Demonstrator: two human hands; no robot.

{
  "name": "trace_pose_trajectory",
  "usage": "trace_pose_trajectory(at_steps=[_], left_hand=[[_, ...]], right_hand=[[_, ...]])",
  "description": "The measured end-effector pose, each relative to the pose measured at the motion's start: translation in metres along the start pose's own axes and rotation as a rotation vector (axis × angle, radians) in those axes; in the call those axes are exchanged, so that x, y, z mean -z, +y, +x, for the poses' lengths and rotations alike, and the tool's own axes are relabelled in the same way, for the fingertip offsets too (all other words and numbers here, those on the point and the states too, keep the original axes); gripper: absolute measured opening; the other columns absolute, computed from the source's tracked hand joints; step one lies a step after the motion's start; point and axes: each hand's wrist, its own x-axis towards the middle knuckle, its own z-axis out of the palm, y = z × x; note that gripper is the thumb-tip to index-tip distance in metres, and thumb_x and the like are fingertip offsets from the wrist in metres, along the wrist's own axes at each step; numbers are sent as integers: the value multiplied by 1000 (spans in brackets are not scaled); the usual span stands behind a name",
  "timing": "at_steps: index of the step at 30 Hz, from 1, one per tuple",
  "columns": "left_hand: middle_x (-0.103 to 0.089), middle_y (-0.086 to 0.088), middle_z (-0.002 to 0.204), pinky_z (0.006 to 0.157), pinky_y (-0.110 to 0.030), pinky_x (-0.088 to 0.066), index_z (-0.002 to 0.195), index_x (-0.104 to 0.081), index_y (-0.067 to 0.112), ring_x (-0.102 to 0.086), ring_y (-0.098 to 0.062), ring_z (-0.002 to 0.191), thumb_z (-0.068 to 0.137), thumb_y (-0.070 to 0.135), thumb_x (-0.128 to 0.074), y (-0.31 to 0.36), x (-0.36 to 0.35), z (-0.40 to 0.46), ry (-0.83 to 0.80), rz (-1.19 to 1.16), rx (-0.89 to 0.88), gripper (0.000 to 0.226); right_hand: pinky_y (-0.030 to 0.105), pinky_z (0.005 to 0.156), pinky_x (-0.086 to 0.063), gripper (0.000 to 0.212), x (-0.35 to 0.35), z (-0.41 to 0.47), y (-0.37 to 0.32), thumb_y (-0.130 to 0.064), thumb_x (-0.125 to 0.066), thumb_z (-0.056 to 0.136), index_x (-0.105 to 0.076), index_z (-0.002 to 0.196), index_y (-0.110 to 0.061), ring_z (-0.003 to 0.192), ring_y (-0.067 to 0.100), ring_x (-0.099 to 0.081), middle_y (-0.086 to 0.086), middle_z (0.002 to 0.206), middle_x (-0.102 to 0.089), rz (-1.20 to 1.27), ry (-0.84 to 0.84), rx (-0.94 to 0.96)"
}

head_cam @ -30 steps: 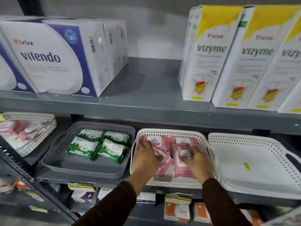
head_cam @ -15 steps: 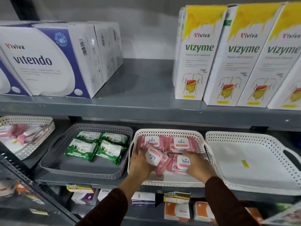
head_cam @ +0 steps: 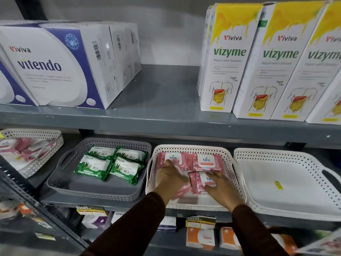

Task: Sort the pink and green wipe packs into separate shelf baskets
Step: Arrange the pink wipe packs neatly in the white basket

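Observation:
Several pink wipe packs lie in the white basket [head_cam: 191, 147] on the middle shelf. Two lie flat at its back, one on the left [head_cam: 174, 158] and one on the right [head_cam: 206, 161]. My left hand [head_cam: 170, 179] grips a blurred pink pack [head_cam: 182, 191] at the front left. My right hand [head_cam: 220, 185] holds another pink pack [head_cam: 198, 182] at the front right, fingers across its label. Several green wipe packs [head_cam: 110, 163] sit together in the grey basket [head_cam: 88, 191] just to the left.
A white basket [head_cam: 276, 154] holding only a yellow sticker stands on the right. Another white basket [head_cam: 36, 133] with pink packs is at the far left. Tall boxes [head_cam: 227, 58] line the shelf above. Small boxes [head_cam: 200, 235] fill the shelf below.
Both hands have lowered their pink packs toward the basket floor. The left hand's pack has dropped from a raised tilt to the front left, and the right hand's pack lies flatter.

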Motion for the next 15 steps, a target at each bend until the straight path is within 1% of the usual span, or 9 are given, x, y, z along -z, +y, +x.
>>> trace_pose_trajectory(at_steps=[2, 3, 5, 6, 7, 9, 10, 12, 15], left_hand=[[-34, -21, 141, 93, -36, -49, 151, -5, 10, -44, -34, 122, 78, 27, -76, 1, 0, 0, -19, 252, -61, 103], [-29, -21, 147, 96, -41, -47, 152, -4, 11, -40, -37, 128, 77, 22, -77, 0, -1, -1, -17, 356, -78, 105], [-36, -18, 147, 104, -48, -41, 151, -14, 11, -41, -35, 130, 78, 13, -76, -5, -3, 0, -19, 454, -142, 95], [-43, -14, 144, 105, -46, -41, 149, -23, 11, -45, -31, 128, 81, 8, -72, -10, -3, 0, -41, 449, -183, 83], [-49, -11, 140, 102, -39, -44, 146, -33, 14, -50, -27, 123, 86, 4, -67, -17, -3, 1, -62, 388, -217, 70], [-47, -10, 143, 86, -18, -50, 145, -39, 14, -54, -23, 120, 95, 1, -55, -32, -4, 2, -102, 259, -324, 54], [-37, -12, 150, 88, -19, -50, 149, -31, 13, -49, -24, 126, 96, 0, -53, -38, -4, 0, -123, 259, -399, 59], [-14, -8, 160, 109, -37, -37, 155, -10, 17, -30, -28, 140, 98, 10, -57, -47, -6, -2, -191, 301, -479, 75], [-9, -3, 162, 117, -46, -22, 155, -3, 20, -18, -29, 144, 99, 24, -57, -51, -16, 8, -161, 267, -447, 78]], right_hand=[[39, 118, -22, 64, 0, 1, -1, -48, -58, 91, -35, 149, -34, 148, 19, -22, -4, 161, -26, 3, -4, -8], [39, 118, -22, 64, 0, 1, 0, -49, -57, 91, -35, 149, -35, 148, 19, -22, -4, 161, -26, -1, -5, -7], [38, 117, -21, 64, -1, 0, 0, -49, -58, 91, -34, 150, -35, 148, 18, -21, -5, 161, -25, -7, 1, 4], [37, 117, -21, 64, -1, -1, 0, -48, -58, 92, -34, 150, -34, 148, 18, -21, -5, 161, -25, -5, 4, 7], [36, 117, -21, 64, 0, -2, 0, -46, -59, 92, -33, 150, -33, 148, 18, -21, -5, 161, -25, -4, 1, 10], [37, 118, -20, 64, 1, -2, 3, -38, -59, 94, -31, 151, -33, 150, 17, -18, -6, 162, -22, -13, -34, 6], [38, 118, -19, 63, 1, -2, 5, -33, -59, 95, -29, 151, -34, 150, 17, -16, -7, 163, -20, -16, -57, 2], [38, 120, -18, 63, 1, -1, 10, -27, -58, 96, -29, 151, -36, 151, 17, -15, -7, 164, -18, -16, -70, -5], [38, 120, -17, 61, -2, 1, 7, -20, -57, 96, -32, 150, -36, 150, 17, -16, -7, 163, -19, -12, -54, -3]])
